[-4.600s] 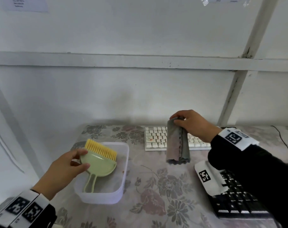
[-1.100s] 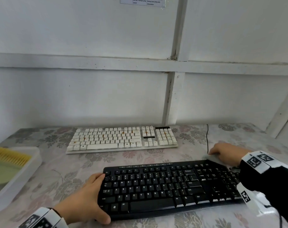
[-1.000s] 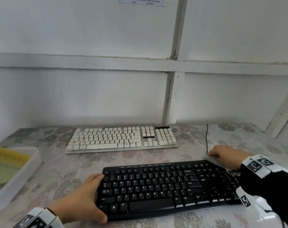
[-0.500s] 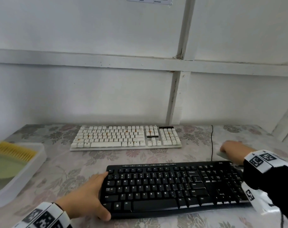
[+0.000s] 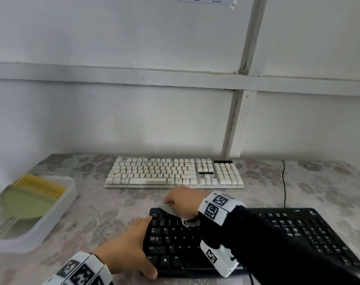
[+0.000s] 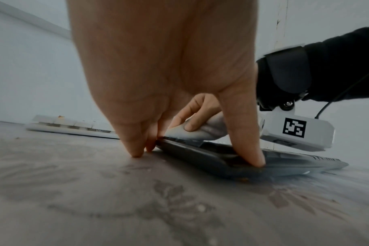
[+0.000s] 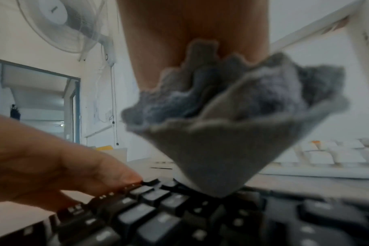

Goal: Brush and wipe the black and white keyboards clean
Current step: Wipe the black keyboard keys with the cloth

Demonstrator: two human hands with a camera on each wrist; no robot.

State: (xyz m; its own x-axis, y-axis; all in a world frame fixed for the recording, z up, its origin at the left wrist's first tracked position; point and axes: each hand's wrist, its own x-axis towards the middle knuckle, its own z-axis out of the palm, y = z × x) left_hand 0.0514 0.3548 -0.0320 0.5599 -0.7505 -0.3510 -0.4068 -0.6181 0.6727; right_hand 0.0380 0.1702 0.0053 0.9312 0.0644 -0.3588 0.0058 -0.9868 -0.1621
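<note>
A black keyboard [image 5: 298, 229] lies at the near edge of the flowered table. My left hand [image 5: 133, 243] grips its left end, with fingertips on the corner keys [image 7: 53, 158] and the thumb on the front rim [image 6: 169, 66]. My right hand [image 5: 183, 200] holds a bunched grey cloth [image 5: 166, 207] and presses it on the top-left keys [image 7: 221, 133]. In the left wrist view its fingers [image 6: 192, 108] curl round the cloth [image 6: 206, 129]. The white keyboard [image 5: 175, 173], with orange stains on some keys, lies behind, parallel to the wall.
A clear plastic tray [image 5: 51, 223] at the left holds a green dustpan [image 5: 24, 204] and a yellow brush [image 5: 41, 186]. A black cable [image 5: 284, 182] runs from the black keyboard to the wall. A wall fan [image 7: 59, 21] hangs high up.
My right hand has swung with the cloth from the black keyboard's right end to its top-left corner. My left hand stays on the left end. Earlier the dustpan went into the tray.
</note>
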